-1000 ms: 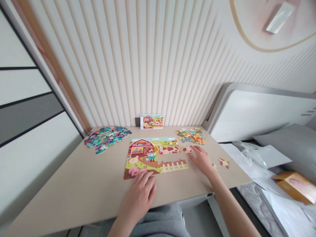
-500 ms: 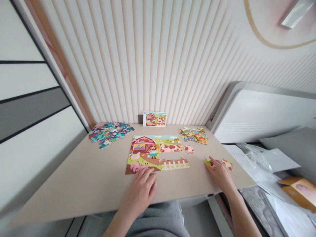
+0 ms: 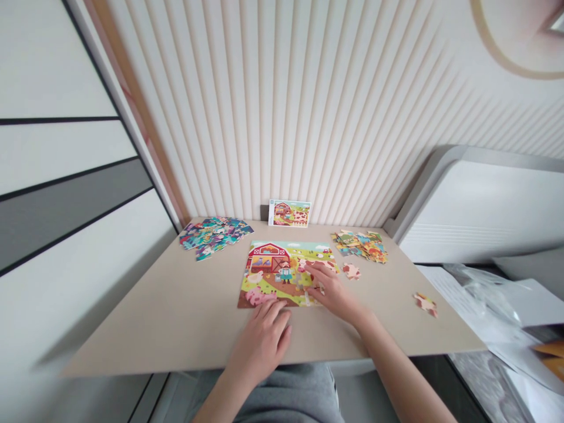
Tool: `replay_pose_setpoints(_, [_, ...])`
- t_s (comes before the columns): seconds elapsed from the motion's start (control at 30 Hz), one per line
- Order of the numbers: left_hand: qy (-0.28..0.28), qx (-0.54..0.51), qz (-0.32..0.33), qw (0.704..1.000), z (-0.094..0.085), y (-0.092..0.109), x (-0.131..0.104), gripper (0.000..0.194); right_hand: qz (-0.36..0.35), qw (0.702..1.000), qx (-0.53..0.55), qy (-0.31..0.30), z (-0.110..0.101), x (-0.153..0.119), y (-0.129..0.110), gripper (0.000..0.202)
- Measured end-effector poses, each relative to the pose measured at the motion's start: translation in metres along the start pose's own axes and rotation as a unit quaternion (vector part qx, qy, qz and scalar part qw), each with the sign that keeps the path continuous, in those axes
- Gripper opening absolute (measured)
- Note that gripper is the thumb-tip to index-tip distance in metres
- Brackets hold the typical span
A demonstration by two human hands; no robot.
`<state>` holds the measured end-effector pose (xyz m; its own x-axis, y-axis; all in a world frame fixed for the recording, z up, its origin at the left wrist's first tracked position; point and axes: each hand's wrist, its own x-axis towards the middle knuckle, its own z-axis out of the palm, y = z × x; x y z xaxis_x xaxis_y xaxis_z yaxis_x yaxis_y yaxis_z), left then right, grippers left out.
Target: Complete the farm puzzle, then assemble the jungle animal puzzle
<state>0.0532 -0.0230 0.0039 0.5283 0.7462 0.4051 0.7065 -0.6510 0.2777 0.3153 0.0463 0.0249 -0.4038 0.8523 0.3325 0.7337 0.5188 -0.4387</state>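
A farm puzzle (image 3: 268,276) with a red barn lies on the table, mostly assembled. My left hand (image 3: 267,338) rests at its front edge, fingers spread and lying flat, holding nothing. Over the right part of the puzzle is my right hand (image 3: 332,292), its fingers bent down around a piece that they largely hide. A loose pink and brown piece (image 3: 351,271) lies just right of the puzzle. Another loose piece (image 3: 425,304) sits farther right. The picture card (image 3: 289,213) stands upright against the wall behind.
A pile of blue and purple pieces (image 3: 215,235) is at the back left of the table (image 3: 176,329). Yellow and orange pieces (image 3: 361,245) are heaped at the back right. Papers and a clear plastic bag (image 3: 484,294) lie beyond the right edge.
My right hand has moved left from the loose pieces at the right onto the puzzle. One of those pieces is gone from there. The view has shifted slightly; my left hand stays put.
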Motion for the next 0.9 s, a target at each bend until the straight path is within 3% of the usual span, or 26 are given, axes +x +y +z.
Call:
replay_pose_setpoints(0.1, [0.007, 0.001, 0.000, 1.000, -0.001, 0.001, 0.000, 0.027, -0.003, 1.000, -0.016, -0.025, 0.015, 0.013, 0.001, 0.052])
replay_pose_setpoints(0.27, [0.012, -0.008, 0.002, 1.000, -0.003, 0.002, 0.001, 0.026, 0.003, 0.999, -0.039, -0.017, 0.022, 0.005, 0.006, 0.031])
replay_pose_setpoints(0.9, [-0.005, -0.015, -0.007, 1.000, -0.005, 0.002, 0.002, 0.025, -0.001, 0.993, -0.116, -0.010, 0.017, 0.000, -0.006, 0.034])
